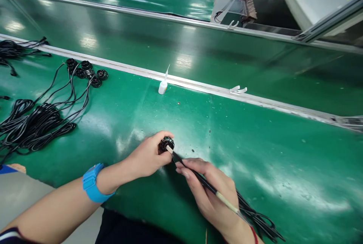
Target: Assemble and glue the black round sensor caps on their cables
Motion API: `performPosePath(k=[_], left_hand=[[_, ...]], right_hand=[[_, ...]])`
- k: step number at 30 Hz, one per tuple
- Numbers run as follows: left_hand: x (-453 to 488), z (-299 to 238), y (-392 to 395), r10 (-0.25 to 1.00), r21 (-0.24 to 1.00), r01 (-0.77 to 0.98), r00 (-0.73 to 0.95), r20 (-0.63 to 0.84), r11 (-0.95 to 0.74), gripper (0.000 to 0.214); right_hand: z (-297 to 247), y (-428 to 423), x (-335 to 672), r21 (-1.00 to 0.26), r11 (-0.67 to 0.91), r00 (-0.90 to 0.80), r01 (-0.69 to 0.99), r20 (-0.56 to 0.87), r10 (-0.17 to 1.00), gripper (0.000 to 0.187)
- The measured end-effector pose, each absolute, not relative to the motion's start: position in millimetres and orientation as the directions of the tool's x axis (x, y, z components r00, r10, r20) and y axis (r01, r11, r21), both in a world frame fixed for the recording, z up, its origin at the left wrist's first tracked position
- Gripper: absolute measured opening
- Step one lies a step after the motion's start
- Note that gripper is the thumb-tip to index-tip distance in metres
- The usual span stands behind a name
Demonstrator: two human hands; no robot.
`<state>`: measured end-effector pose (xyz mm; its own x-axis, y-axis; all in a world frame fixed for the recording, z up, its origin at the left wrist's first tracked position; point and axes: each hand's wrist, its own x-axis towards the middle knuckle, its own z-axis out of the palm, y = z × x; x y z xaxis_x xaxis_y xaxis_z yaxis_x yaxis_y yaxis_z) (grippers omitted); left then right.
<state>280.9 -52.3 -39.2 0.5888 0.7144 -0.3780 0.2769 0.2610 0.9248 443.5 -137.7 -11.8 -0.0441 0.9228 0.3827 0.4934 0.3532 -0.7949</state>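
Note:
My left hand [147,157] is closed around a small round black motor-like part [166,144], holding it on the green mat [255,153]. My right hand [210,187] pinches a thin brush [198,178] with a black and pale handle; its pale tip touches the black part. Black wires [255,217] run from under my right hand toward the lower right. A blue band [93,183] circles my left wrist.
A small white glue bottle [163,85] with a long nozzle stands by the metal rail [198,85]. Several similar black parts [87,72] with coiled black cables [34,123] lie at the left. A white clip [237,90] sits on the rail. Beyond is a green conveyor belt [170,44].

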Motion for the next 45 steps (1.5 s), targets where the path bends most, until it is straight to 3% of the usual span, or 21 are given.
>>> performPosePath(k=[9,14,19,23,30,37,45], left_hand=[[282.8,-31.7,-54.0,0.714,0.919,0.359,0.598,-0.363,0.166,0.033],[282.2,-28.3,-56.0,0.697,0.905,0.417,0.625,-0.350,0.081,0.034],[280.3,-27.4,-56.4,0.708,0.903,0.416,0.670,-0.223,-0.109,0.034],[280.9,-28.5,-53.8,0.694,0.912,0.411,0.662,-0.284,-0.018,0.031],[282.4,-36.4,-50.7,0.703,0.927,0.361,0.632,-0.327,0.106,0.027],[281.6,-32.7,-49.0,0.687,0.921,0.362,0.634,-0.354,0.141,0.031],[283.5,-28.9,-51.7,0.701,0.910,0.410,0.633,-0.329,0.057,0.026]], right_hand=[[-7.0,-137.5,428.1,-0.686,0.302,-0.014,0.662,0.391,0.920,0.008],[-0.6,-134.0,415.2,-0.649,0.228,0.029,0.725,0.360,0.932,0.019],[4.5,-127.4,409.2,-0.612,0.204,-0.003,0.764,0.313,0.950,0.030],[2.2,-133.1,418.5,-0.694,0.244,0.004,0.677,0.335,0.942,0.020],[-5.2,-145.0,434.9,-0.793,0.330,0.177,0.513,0.474,0.863,0.010],[-13.8,-135.9,431.8,-0.767,0.326,0.054,0.552,0.423,0.904,0.008],[-13.2,-134.1,424.0,-0.774,0.239,0.105,0.586,0.366,0.925,0.014]])
